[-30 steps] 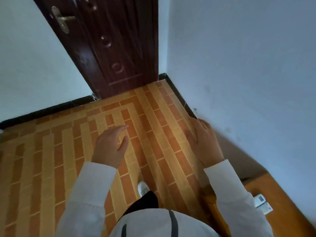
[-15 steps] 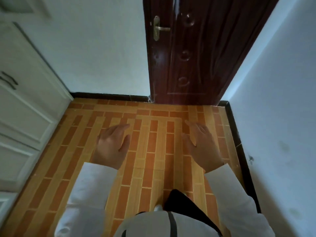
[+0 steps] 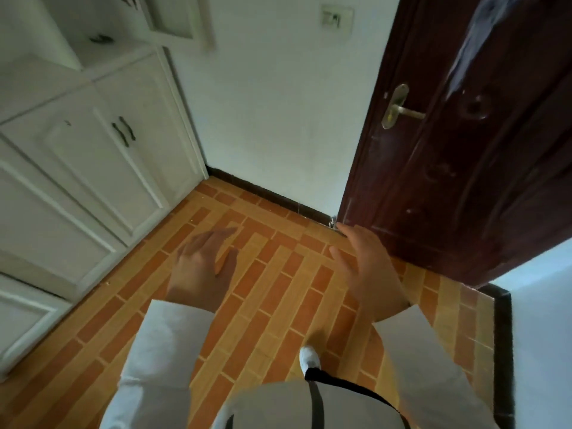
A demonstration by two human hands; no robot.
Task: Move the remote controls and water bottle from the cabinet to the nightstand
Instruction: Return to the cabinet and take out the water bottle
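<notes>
A white cabinet (image 3: 93,156) with panelled doors and dark handles fills the left side of the view. An open shelf sits above its counter at the top left, with small dark items too blurred to identify. My left hand (image 3: 204,267) hovers over the floor, palm down, fingers apart, holding nothing. My right hand (image 3: 368,267) is held out beside it, fingers spread and empty, near the bottom corner of the door. No remote controls, bottle or nightstand are in view.
A dark red wooden door (image 3: 464,150) with a brass handle (image 3: 396,108) stands at the right. A white wall with a switch plate (image 3: 335,18) lies ahead. Orange brick-pattern tiles (image 3: 278,289) cover the floor. My white shoe (image 3: 309,359) shows below.
The view has swung left: the nightstand corner with remotes has left the frame, the door has shifted right, and the white cabinet has come into view. Both hands stay empty.
</notes>
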